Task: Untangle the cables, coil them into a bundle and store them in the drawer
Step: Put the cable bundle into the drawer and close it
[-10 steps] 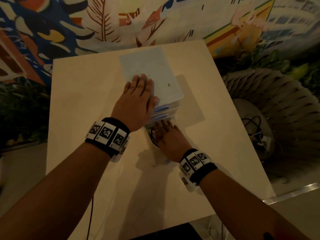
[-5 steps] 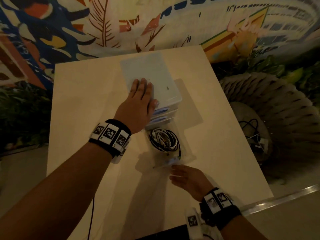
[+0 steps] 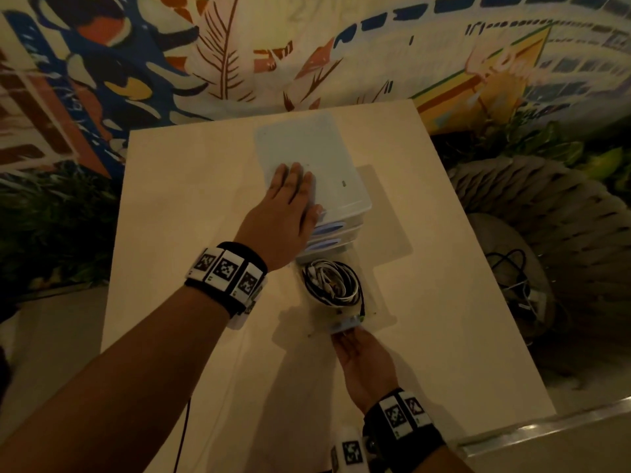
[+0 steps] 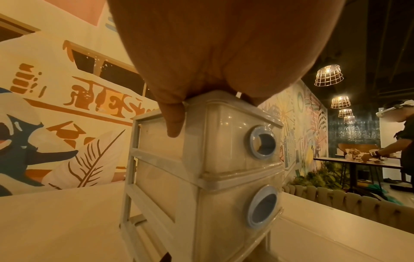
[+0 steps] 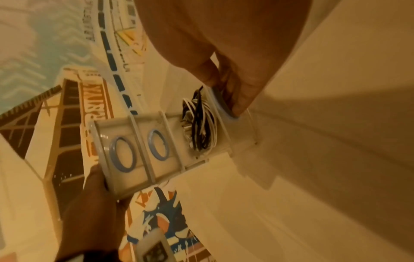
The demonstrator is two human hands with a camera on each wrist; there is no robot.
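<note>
A pale plastic drawer unit (image 3: 334,155) with blue ring handles stands on the table. My left hand (image 3: 294,186) lies flat on its top, the thumb (image 4: 173,122) hanging over the edge. The bottom drawer (image 3: 379,319) is pulled out toward me. A coiled bundle of black and white cables (image 3: 333,283) lies inside it, also visible in the right wrist view (image 5: 199,122). My right hand (image 3: 346,337) reaches the drawer's front, fingertips (image 5: 239,104) touching the blue ring handle (image 5: 225,108). The two upper drawers (image 5: 139,150) are closed.
The light wooden table (image 3: 191,206) has bare surface left and right of the unit. A woven chair (image 3: 546,213) at the right holds more dark cables (image 3: 508,268). A thin cable (image 3: 184,431) hangs at the table's near edge. A person (image 4: 396,141) works at a distant table.
My right hand left the cable bundle in the drawer, drew back toward me, and now has come forward to touch the drawer front. The left hand stays on the unit's top.
</note>
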